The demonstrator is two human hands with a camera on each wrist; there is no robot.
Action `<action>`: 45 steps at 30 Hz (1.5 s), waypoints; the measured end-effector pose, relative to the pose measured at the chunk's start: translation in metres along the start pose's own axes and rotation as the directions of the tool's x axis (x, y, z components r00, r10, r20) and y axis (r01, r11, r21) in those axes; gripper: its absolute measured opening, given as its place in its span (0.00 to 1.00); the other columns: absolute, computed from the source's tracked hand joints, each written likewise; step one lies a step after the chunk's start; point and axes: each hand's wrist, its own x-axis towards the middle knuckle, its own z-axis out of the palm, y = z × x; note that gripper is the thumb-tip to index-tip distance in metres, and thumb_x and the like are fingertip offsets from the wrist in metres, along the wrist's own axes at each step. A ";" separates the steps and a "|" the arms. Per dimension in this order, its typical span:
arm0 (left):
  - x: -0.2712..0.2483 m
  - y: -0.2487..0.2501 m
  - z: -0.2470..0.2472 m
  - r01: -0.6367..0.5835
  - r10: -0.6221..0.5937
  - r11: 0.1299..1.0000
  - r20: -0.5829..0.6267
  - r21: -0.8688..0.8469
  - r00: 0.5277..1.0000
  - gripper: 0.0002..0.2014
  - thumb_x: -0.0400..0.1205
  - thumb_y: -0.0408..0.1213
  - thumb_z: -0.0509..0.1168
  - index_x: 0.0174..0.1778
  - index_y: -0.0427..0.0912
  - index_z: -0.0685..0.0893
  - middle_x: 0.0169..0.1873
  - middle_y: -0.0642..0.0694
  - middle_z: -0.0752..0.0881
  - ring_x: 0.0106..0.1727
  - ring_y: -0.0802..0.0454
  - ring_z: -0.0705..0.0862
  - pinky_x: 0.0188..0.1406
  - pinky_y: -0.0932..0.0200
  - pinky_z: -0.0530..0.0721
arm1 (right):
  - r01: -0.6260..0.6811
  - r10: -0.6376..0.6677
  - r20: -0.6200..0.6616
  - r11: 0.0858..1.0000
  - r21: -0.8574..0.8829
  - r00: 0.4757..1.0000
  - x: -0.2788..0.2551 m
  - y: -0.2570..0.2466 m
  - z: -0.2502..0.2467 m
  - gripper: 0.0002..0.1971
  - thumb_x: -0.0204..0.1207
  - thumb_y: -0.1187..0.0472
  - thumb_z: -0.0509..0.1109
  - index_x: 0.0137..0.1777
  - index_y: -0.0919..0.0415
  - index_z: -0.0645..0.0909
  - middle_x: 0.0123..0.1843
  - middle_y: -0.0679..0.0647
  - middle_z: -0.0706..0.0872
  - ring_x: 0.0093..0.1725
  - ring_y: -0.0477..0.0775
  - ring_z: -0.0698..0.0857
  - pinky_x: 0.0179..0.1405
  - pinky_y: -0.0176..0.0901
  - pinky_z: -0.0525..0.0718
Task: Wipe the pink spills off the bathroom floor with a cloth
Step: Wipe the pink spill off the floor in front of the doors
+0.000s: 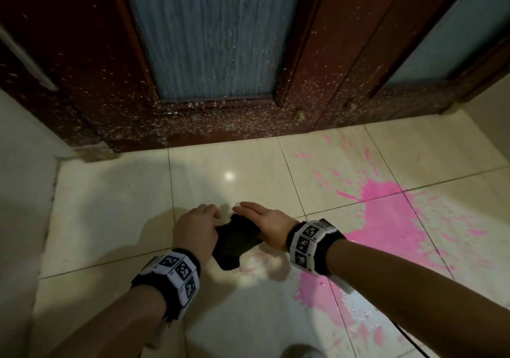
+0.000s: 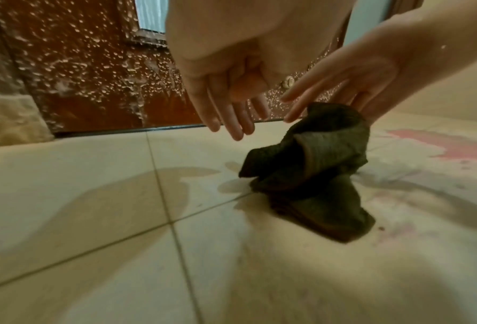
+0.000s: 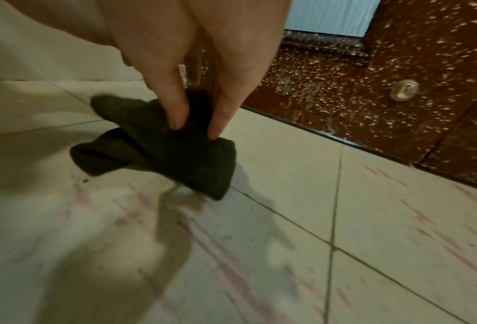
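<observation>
The right hand's fingertips pinch a fold of the cloth from above, holding its upper part off the tiles while its lower edge touches the floor. The left hand hangs just beside the cloth with its fingers loosely spread and straight, gripping nothing.

The cloth is 1 dark, ribbed, crumpled piece of fabric, bunched into soft folds, between the 2 hands. The floor is glossy cream tile with thin dark grout lines. 2 large pink spills lie to the right of the cloth, with splashes fanning out; faint pink streaks mark the tiles near it. Beyond stands a brown wooden door, speckled with pale droplets, with a ribbed frosted pane.
</observation>
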 end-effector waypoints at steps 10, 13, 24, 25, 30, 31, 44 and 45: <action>-0.006 0.012 0.023 -0.603 0.607 0.792 -0.005 0.096 0.795 0.16 0.67 0.40 0.68 0.52 0.46 0.86 0.50 0.49 0.84 0.55 0.52 0.76 0.56 0.58 0.77 | -0.190 0.190 -0.004 0.978 -0.085 0.982 -0.024 0.024 -0.034 0.46 0.75 0.77 0.62 0.83 0.47 0.39 0.85 0.49 0.39 0.79 0.56 0.64 0.64 0.46 0.75; 0.003 0.029 0.034 -0.620 0.531 0.750 0.349 0.231 0.772 0.26 0.79 0.45 0.58 0.74 0.46 0.72 0.74 0.43 0.71 0.75 0.43 0.65 0.73 0.49 0.64 | -0.239 0.275 0.087 0.925 -0.295 0.958 -0.040 0.036 -0.048 0.45 0.74 0.79 0.59 0.84 0.47 0.43 0.85 0.49 0.38 0.82 0.55 0.56 0.66 0.49 0.78; 0.001 0.067 0.050 -0.482 0.112 0.478 0.493 0.735 0.863 0.25 0.84 0.37 0.56 0.76 0.31 0.65 0.76 0.29 0.59 0.77 0.30 0.59 0.72 0.34 0.63 | -0.248 0.349 0.165 0.863 -0.439 0.922 -0.060 0.062 -0.048 0.31 0.80 0.72 0.58 0.82 0.55 0.59 0.85 0.53 0.52 0.78 0.60 0.64 0.67 0.52 0.76; 0.003 0.068 0.053 -0.435 0.142 0.537 0.430 0.723 0.891 0.21 0.84 0.32 0.52 0.73 0.29 0.71 0.72 0.29 0.66 0.70 0.32 0.70 0.65 0.38 0.73 | -0.243 0.346 0.174 0.866 -0.438 0.922 -0.062 0.068 -0.048 0.30 0.80 0.72 0.58 0.82 0.56 0.59 0.85 0.54 0.52 0.78 0.60 0.65 0.67 0.52 0.76; 0.020 0.061 0.062 -0.271 0.043 0.785 0.388 0.557 0.921 0.22 0.53 0.31 0.79 0.42 0.26 0.89 0.35 0.30 0.85 0.26 0.39 0.85 0.16 0.52 0.83 | -0.188 0.308 0.208 0.872 -0.452 0.928 -0.075 0.109 -0.053 0.32 0.80 0.71 0.59 0.83 0.54 0.56 0.85 0.53 0.51 0.78 0.60 0.65 0.64 0.52 0.76; 0.023 0.067 0.055 -0.298 0.004 0.775 0.467 0.557 0.884 0.31 0.57 0.34 0.81 0.56 0.24 0.85 0.46 0.28 0.86 0.38 0.38 0.88 0.28 0.51 0.87 | -0.173 0.294 0.209 0.873 -0.455 0.933 -0.078 0.121 -0.055 0.33 0.80 0.70 0.60 0.83 0.53 0.54 0.85 0.53 0.50 0.79 0.59 0.63 0.64 0.52 0.76; 0.017 0.164 0.009 0.440 -0.441 0.883 -0.029 0.165 0.897 0.28 0.78 0.32 0.62 0.75 0.55 0.73 0.57 0.42 0.87 0.55 0.42 0.85 0.51 0.56 0.82 | 0.071 0.130 0.294 0.807 -0.587 0.947 -0.071 0.268 -0.039 0.43 0.77 0.55 0.67 0.81 0.37 0.39 0.84 0.48 0.36 0.83 0.63 0.50 0.73 0.67 0.67; 0.014 0.171 0.005 0.461 -0.462 0.872 -0.035 0.163 0.886 0.27 0.79 0.32 0.62 0.75 0.54 0.74 0.55 0.42 0.87 0.54 0.41 0.85 0.50 0.55 0.83 | 0.091 0.117 0.311 0.810 -0.580 0.943 -0.071 0.270 -0.039 0.43 0.77 0.54 0.67 0.80 0.35 0.38 0.84 0.47 0.36 0.83 0.63 0.50 0.72 0.68 0.67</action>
